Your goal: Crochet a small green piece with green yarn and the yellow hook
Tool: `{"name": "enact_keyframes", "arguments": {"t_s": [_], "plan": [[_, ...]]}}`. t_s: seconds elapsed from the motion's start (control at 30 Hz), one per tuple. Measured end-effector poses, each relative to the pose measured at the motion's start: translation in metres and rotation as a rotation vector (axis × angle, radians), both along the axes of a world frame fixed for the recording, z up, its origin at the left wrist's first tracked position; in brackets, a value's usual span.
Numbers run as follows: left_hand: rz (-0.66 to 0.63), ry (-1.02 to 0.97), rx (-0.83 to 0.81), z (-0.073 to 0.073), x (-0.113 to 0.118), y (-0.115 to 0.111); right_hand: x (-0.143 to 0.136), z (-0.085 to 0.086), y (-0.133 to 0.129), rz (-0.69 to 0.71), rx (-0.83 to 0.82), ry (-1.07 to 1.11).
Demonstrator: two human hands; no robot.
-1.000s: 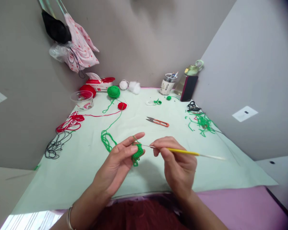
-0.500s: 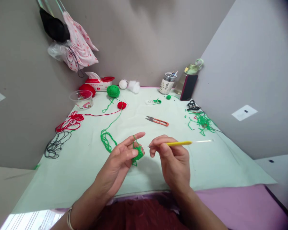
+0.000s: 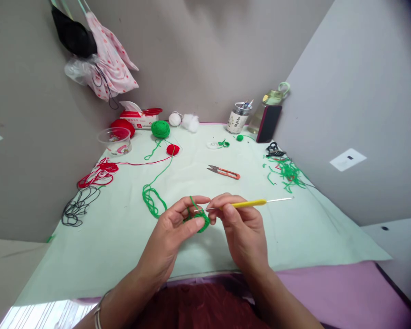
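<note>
A small green crocheted piece (image 3: 204, 224) is pinched between the thumb and fingers of my left hand (image 3: 171, 230), with green yarn looped over the raised index finger. My right hand (image 3: 241, 228) grips a crochet hook (image 3: 251, 204) by its yellow handle. The hook's thin metal tip lies across the top of the green piece, close to the left fingers. Loose strands of green yarn (image 3: 150, 201) lie on the cloth left of my hands and lead back toward a green yarn ball (image 3: 160, 130).
Orange thread snips (image 3: 226, 172) lie ahead of my hands on the pale cloth (image 3: 192, 169). Red yarn (image 3: 99, 173) and dark cord (image 3: 78, 208) lie left, green scraps (image 3: 289, 171) right. Behind stand a clear tub (image 3: 116, 142), pen cup (image 3: 239, 118), bottle (image 3: 263, 109) and phone (image 3: 269, 124).
My right hand and the hook have moved left, bringing the hook tip across the green piece. The left index finger has lowered, and the green piece has turned and shifted slightly right.
</note>
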State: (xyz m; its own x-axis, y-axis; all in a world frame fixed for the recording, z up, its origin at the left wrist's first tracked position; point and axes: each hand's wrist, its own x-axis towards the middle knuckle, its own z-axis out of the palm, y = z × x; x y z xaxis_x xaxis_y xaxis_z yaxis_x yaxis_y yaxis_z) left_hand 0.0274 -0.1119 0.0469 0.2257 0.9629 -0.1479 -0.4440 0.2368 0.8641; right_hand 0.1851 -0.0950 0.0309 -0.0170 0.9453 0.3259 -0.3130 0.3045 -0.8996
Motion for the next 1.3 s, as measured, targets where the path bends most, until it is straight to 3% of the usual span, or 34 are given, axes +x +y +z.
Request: {"name": "enact_keyframes", "arguments": {"t_s": [0.3,0.57,1.1,1.3], "plan": [[0.048,-0.092,-0.129,0.001,-0.001,0.005,0.006,0.004,-0.004,-0.275,0.094,-0.073],[0.059,-0.132,-0.148,0.002,-0.001,0.005,0.004,0.009,-0.010,-0.163,0.155,-0.126],[0.091,-0.026,-0.065,0.003,-0.002,0.002,0.002,0.016,-0.014,-0.276,0.326,-0.304],[0.093,0.017,-0.022,0.000,-0.002,0.001,0.005,0.012,-0.018,-0.328,0.493,-0.451]]}}
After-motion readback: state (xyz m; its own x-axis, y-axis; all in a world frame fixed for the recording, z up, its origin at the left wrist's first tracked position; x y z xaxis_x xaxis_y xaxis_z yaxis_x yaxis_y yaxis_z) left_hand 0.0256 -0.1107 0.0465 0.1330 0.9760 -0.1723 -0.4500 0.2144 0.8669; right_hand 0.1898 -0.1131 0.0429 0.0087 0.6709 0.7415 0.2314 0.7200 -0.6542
